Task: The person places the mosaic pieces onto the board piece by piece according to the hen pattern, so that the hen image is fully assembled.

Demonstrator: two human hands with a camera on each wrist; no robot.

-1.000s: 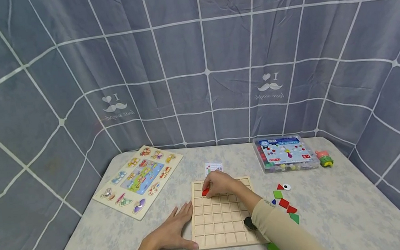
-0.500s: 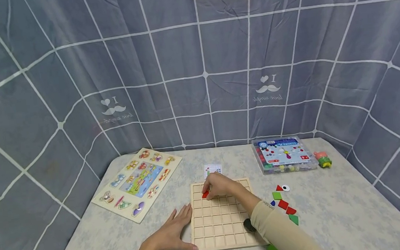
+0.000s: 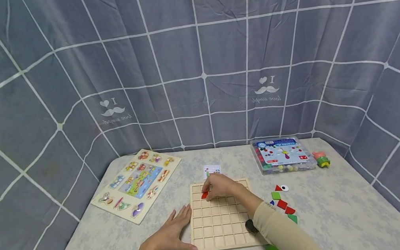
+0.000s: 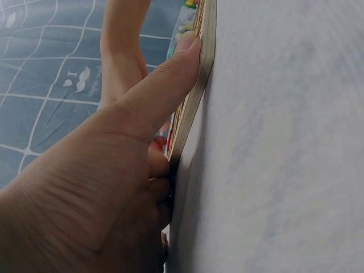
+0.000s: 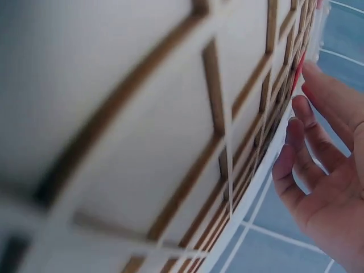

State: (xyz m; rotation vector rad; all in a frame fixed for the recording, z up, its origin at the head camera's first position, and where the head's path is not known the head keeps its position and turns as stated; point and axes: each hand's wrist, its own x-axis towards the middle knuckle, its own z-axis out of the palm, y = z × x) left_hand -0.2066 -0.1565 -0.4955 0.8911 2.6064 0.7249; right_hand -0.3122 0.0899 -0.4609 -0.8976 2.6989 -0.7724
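Observation:
A wooden grid board [image 3: 217, 220] lies on the table before me, its square cells divided by raised strips. At its far left part my right hand [image 3: 219, 186] pinches a flat red piece [image 3: 204, 195] against the cells. The right wrist view shows the red piece [image 5: 298, 72] as a sliver at the fingertips, mostly hidden. Spread along the board's left edge is my left hand [image 3: 170, 234], with its thumb on the near left corner. From the left wrist, that thumb [image 4: 165, 77] presses on the board's rim.
Behind the board lies a small printed card [image 3: 212, 170]. Loose pieces lie to the right, among them a red square [image 3: 282, 204] and a green square [image 3: 276, 195]. Further off are a clear plastic box [image 3: 284, 155], a small toy figure [image 3: 321, 159] and a picture puzzle [image 3: 137, 186].
The head view has shifted slightly. My right hand stays over the same cells with the red piece, and my left hand keeps its place at the board's edge.

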